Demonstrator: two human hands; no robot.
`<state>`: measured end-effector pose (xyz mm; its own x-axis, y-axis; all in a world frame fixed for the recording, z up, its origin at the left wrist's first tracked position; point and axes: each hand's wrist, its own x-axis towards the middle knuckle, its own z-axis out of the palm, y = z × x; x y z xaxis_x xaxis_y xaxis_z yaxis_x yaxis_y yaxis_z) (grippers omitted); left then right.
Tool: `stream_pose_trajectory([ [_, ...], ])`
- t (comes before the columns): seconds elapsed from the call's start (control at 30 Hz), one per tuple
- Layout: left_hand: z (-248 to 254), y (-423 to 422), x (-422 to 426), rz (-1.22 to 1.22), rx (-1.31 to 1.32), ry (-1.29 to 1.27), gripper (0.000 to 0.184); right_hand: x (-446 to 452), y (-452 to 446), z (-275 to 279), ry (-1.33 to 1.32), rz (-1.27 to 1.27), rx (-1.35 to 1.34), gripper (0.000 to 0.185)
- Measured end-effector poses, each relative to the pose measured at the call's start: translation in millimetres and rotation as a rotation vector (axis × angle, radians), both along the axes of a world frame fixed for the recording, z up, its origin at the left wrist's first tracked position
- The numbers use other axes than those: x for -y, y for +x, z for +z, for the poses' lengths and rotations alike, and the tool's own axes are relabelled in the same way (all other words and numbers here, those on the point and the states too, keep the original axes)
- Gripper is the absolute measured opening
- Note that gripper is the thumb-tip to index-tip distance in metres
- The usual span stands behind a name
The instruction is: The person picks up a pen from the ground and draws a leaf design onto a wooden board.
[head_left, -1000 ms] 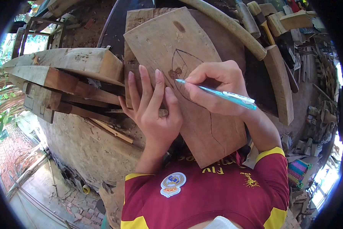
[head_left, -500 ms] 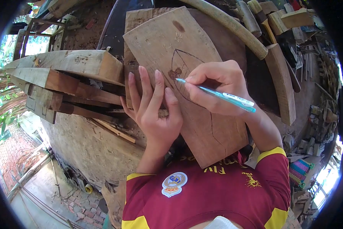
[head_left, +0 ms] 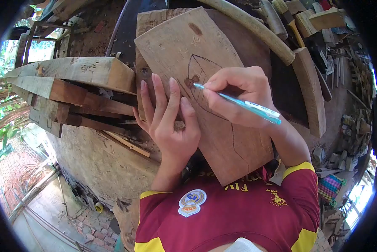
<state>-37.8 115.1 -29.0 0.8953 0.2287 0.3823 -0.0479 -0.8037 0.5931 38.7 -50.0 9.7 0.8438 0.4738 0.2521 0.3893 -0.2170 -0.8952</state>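
Observation:
A light-blue pen (head_left: 243,105) is pinched in my right hand (head_left: 243,94), its tip touching or just over the board near a dark knot. The wooden board (head_left: 239,155) slants toward my chest and carries a drawn leaf outline (head_left: 191,67) with a long curving stem line. Part of that outline is hidden behind my right hand. My left hand (head_left: 171,122) lies with fingers spread at the board's left edge, its fingertips over the board and the rougher wood beneath. Under the board, another wooden piece (head_left: 148,21) shows at the top left.
Thick wooden beams (head_left: 83,69) are stacked at the left, close to my left hand. A long curved pole (head_left: 255,31) runs behind the board. At the right stand a curved timber piece (head_left: 308,90) and a wooden-handled brush (head_left: 293,29). A woven colourful bag (head_left: 330,189) sits lower right.
The pen and my right hand have shifted very slightly, the tip staying near the knot. My left hand and the board look almost the same.

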Motion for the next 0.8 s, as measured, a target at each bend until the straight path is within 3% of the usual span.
stream_pose_trajectory([
  [0.23, -0.2, 0.7, -0.6, -0.010, 0.006, 0.002, 0.042, -1.6, -4.6, -0.8, 0.018, -0.141, -0.172, 0.004],
  [0.33, 0.1, 0.2, -0.1, -0.009, 0.005, -0.001, 0.043, 0.7, -1.7, 1.2, 0.000, -0.030, -0.062, 0.003],
  [0.43, 0.0, 0.2, 0.2, -0.014, 0.009, -0.002, 0.043, -1.7, -4.6, 2.0, -0.004, -0.197, -0.156, 0.002],
  [0.53, 0.5, 0.0, -0.1, -0.013, 0.010, 0.005, 0.043, 1.4, -2.4, 0.1, -0.010, -0.110, -0.103, 0.002],
  [0.8, 0.2, -0.1, 0.3, -0.024, 0.020, -0.007, 0.044, -3.7, -3.0, -3.7, 0.081, -0.241, -0.105, 0.013],
])
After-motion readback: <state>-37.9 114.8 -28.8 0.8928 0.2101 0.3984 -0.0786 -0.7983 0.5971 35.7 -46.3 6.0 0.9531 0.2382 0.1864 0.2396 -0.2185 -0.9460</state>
